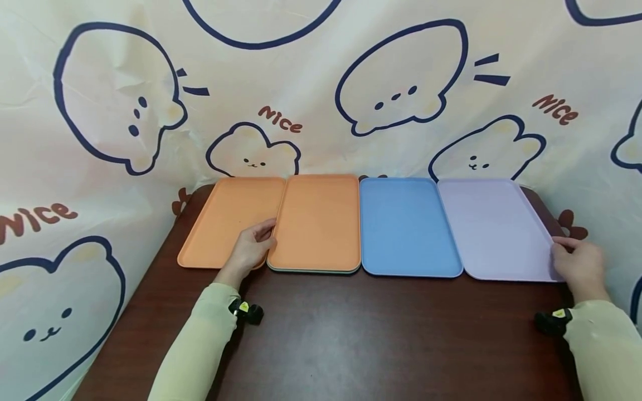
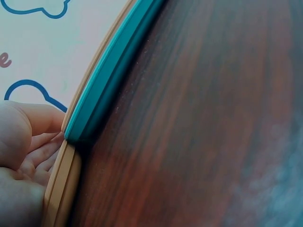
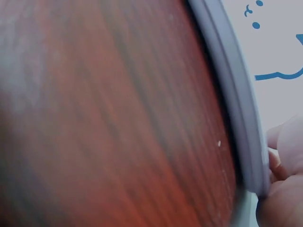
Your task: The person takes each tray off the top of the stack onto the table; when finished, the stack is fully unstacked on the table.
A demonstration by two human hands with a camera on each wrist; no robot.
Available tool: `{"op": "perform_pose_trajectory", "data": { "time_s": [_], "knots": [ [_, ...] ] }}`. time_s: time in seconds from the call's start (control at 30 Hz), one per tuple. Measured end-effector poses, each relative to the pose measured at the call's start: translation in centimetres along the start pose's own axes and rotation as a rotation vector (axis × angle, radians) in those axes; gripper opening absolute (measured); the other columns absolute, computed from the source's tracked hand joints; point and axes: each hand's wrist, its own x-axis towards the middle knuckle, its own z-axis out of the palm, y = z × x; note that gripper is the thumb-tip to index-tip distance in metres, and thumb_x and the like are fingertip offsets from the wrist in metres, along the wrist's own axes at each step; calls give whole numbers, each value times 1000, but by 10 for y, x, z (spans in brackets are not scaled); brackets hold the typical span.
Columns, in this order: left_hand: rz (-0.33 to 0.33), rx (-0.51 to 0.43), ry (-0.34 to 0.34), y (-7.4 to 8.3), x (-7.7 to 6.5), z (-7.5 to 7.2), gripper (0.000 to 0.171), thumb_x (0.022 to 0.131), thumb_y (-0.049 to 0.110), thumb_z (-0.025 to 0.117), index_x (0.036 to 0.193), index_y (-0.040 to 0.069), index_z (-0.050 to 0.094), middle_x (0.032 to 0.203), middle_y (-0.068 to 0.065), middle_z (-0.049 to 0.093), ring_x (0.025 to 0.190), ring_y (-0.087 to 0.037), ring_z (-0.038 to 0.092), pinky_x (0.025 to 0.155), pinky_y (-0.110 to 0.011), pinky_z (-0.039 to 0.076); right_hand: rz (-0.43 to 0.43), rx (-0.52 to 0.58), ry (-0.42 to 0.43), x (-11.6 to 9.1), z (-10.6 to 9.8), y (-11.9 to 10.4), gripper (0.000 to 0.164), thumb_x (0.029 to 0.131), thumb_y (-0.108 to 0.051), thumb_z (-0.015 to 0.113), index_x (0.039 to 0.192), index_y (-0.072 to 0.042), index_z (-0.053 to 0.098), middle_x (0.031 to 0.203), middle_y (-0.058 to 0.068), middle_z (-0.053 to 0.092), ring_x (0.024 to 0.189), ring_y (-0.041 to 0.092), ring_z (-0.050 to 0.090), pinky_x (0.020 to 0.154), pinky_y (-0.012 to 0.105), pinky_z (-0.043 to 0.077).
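In the head view, my left hand (image 1: 249, 245) touches the left edge of the second orange tray (image 1: 317, 223) with thumb and fingertips, over the right side of the first orange tray (image 1: 210, 253). The left wrist view shows a teal tray (image 2: 102, 85) directly under that second orange tray. My right hand (image 1: 582, 264) is at the right edge of the lilac tray (image 1: 501, 234), fingertips against its rim; in the right wrist view part of the hand (image 3: 286, 189) shows beside the rim. A blue tray (image 1: 408, 228) lies between the second orange tray and the lilac one.
The trays lie side by side in a row along the far part of a dark brown wooden table (image 1: 381, 328). A pale curtain (image 1: 321, 72) with cartoon bear outlines hangs behind the table and at its sides.
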Motion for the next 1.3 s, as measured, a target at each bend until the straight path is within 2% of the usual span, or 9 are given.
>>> {"op": "perform_pose_trajectory", "data": {
  "time_s": [0.13, 0.4, 0.53, 0.63, 0.73, 0.9, 1.0, 1.13, 1.3],
  "knots": [
    [-3, -10, 3, -1, 0, 0, 56, 110, 4, 56, 165, 5, 43, 173, -17, 40, 162, -34, 36, 130, -49, 37, -11, -19, -14, 1, 0, -3, 53, 109, -18, 39, 149, 16, 50, 152, 49, 41, 143, 63, 40, 114, 73, 40],
    [1, -18, 1, -1, 0, 1, 57, 110, 4, 57, 165, 5, 43, 173, -16, 40, 162, -34, 37, 130, -49, 38, -6, -6, -8, -6, -5, -8, 56, 111, -23, 35, 153, 12, 48, 156, 45, 41, 146, 60, 39, 117, 73, 37],
    [0, -20, -2, 1, -1, 0, 56, 110, 5, 57, 165, 6, 44, 173, -15, 40, 162, -33, 37, 130, -49, 38, 34, 23, 51, -12, -2, -19, 54, 112, -24, 35, 154, 5, 52, 161, 38, 44, 147, 56, 43, 97, 56, 52],
    [-2, -19, -4, 1, -1, 0, 57, 110, 4, 57, 165, 6, 43, 174, -14, 39, 162, -33, 37, 130, -49, 38, 38, 49, 79, -18, 1, -29, 52, 113, -27, 37, 154, 0, 56, 161, 32, 48, 143, 50, 46, 77, 32, 42],
    [-1, -18, -2, 0, 0, 0, 57, 110, 4, 56, 165, 5, 43, 174, -14, 39, 162, -34, 37, 131, -49, 37, 5, 82, 79, -23, 7, -40, 51, 113, -31, 41, 152, -4, 60, 150, 19, 64, 136, 42, 50, 74, 23, 36],
    [2, -21, -1, 0, 0, 1, 57, 110, 4, 57, 165, 4, 43, 174, -15, 39, 162, -34, 37, 130, -49, 37, -75, 169, 39, -33, 21, -59, 51, 113, -37, 48, 151, -7, 64, 106, -33, 63, 109, -4, 57, 75, 8, 40],
    [4, -27, -1, -1, 0, 0, 57, 109, 3, 57, 165, 4, 43, 174, -15, 39, 162, -35, 37, 131, -49, 37, -162, 229, 19, -40, 34, -74, 48, 113, -33, 51, 146, -3, 66, 97, -42, 59, 92, -22, 50, 74, 3, 42],
    [4, -44, -9, -1, -1, 0, 58, 110, 3, 57, 165, 4, 42, 174, -17, 38, 162, -35, 36, 131, -50, 36, -247, 295, -17, -49, 50, -97, 43, 113, -25, 52, 142, 3, 68, 100, -34, 67, 89, -23, 57, 76, 0, 46],
    [5, -43, -13, -1, -1, -1, 58, 110, 4, 57, 166, 4, 41, 173, -18, 39, 162, -36, 35, 132, -51, 35, -300, 340, -88, -62, 64, -128, 43, 115, -24, 51, 144, 4, 66, 129, 15, 77, 93, -15, 65, 83, 2, 52]
  ]
}}
